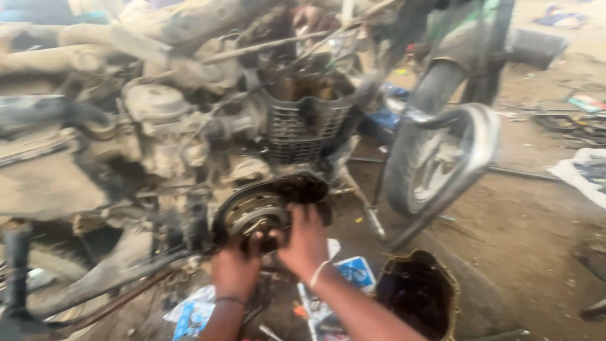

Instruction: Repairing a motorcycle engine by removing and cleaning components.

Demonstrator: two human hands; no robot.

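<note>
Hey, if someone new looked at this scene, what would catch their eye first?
Both hands, the left hand and right hand, press on a round metal engine part low in the middle. Above it sits a black plastic basket, and a motorcycle wheel stands to the right.

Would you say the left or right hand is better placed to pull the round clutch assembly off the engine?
Probably the right hand: it wraps the clutch assembly from the side, while the left hand only props it from below.

Grimy matt metal clutch assembly (262, 211)
</note>
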